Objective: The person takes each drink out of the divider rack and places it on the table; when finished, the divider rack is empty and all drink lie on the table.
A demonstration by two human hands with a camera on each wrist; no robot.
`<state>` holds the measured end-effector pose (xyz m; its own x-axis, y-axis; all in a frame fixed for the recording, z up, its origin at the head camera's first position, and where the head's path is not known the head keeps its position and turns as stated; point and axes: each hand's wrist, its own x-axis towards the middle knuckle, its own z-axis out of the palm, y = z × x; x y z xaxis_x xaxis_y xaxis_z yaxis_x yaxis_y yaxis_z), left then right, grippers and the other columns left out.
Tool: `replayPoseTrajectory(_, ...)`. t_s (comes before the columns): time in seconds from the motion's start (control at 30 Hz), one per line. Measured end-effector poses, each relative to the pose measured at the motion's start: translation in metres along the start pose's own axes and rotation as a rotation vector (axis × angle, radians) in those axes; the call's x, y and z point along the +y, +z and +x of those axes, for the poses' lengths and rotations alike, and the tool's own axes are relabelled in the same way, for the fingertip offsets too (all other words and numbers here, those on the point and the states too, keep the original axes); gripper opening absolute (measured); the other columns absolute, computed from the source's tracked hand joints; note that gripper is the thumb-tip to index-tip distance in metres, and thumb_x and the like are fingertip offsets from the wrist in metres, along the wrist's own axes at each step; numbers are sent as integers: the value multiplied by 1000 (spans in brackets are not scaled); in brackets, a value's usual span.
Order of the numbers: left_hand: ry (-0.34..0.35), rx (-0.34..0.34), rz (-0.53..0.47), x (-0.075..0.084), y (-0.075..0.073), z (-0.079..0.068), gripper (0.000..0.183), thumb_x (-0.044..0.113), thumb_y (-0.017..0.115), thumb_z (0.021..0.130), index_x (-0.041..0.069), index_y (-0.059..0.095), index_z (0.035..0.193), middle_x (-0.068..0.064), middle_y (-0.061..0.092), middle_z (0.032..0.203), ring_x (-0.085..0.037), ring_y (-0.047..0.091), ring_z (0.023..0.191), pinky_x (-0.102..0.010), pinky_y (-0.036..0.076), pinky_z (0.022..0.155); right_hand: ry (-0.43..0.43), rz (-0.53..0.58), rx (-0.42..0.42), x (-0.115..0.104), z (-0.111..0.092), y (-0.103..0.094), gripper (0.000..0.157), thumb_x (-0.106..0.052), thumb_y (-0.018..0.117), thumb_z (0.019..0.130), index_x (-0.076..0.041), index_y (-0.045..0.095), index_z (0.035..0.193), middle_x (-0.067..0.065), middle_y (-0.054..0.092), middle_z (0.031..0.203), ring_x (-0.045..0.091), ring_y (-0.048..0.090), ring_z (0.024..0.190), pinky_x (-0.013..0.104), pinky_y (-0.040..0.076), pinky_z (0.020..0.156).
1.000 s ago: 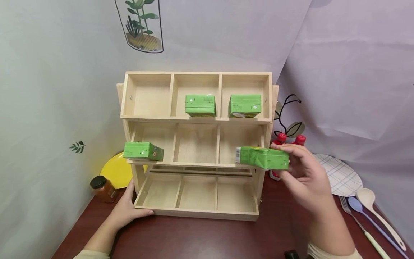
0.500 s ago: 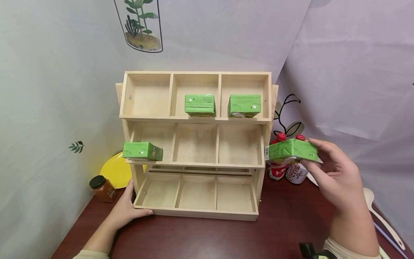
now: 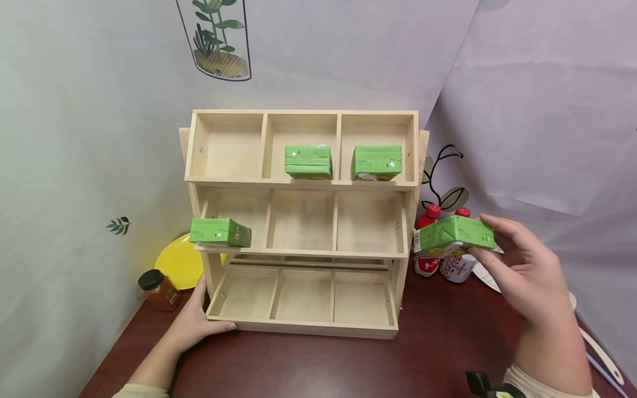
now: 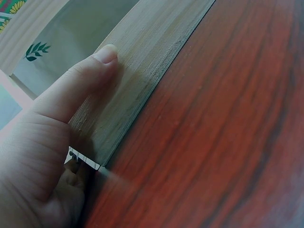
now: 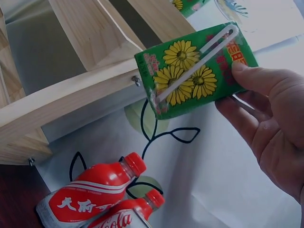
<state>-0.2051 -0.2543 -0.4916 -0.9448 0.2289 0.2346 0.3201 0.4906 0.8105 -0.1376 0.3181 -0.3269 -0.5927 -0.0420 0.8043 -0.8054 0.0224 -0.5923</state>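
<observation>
My right hand pinches one end of a green drink carton just right of the wooden rack, above the table. In the right wrist view the carton shows yellow flowers and a white straw stuck to its face. My left hand grips the front left corner of the three-tier wooden shelf rack; the left wrist view has the thumb lying along the bottom tray's front board. Two green cartons stand in the top tier, middle and right. Another carton lies at the middle tier's left.
Two red-capped cola bottles stand right of the rack, partly behind the held carton. A plaid plate and long-handled utensils lie at the right. On the left are a yellow plate and a black-lidded jar.
From in front of the middle tier's right end, my right hand has carried the carton rightward, clear of the rack, moving only slightly in the last half second. The left hand stays put.
</observation>
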Motion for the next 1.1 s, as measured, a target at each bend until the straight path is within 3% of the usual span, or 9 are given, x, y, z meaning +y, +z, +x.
replayPoseTrajectory(0.17,-2,-3,1,21,-2,-2,136,19,96,55,24,4,156,-12,29,150,-15,37,125,-8,28,93,52,-183,11,3,-2,-8,60,40,57,65,25,47,122,27,55,120,21,60,108,22,51,83)
replayPoseTrajectory(0.33,7,1,-4,20,-2,-2,136,18,96,55,23,6,156,-12,31,149,-12,38,124,-8,28,93,151,-452,-14,13,-6,-18,66,37,62,64,14,54,126,17,57,121,13,60,109,19,50,80)
replayPoseTrajectory(0.43,11,-2,-12,20,-2,-2,135,17,96,55,22,6,156,-13,31,149,-13,38,124,-8,28,93,194,-530,-56,19,-8,-21,68,32,66,66,8,56,128,13,57,121,9,60,109,17,50,80)
replayPoseTrajectory(0.7,11,-6,-6,20,-2,-1,136,18,96,55,21,6,156,-13,31,148,-21,40,123,-9,30,92,312,-577,-143,34,-14,-27,59,17,70,77,-2,56,132,2,60,116,3,61,103,14,50,75)
replayPoseTrajectory(1.1,-5,-12,5,20,-2,-1,136,19,96,56,22,5,156,-12,30,149,-21,39,124,-9,30,92,471,-630,-205,64,-28,-39,49,-6,75,83,-8,59,130,3,60,121,-6,60,99,15,50,73)
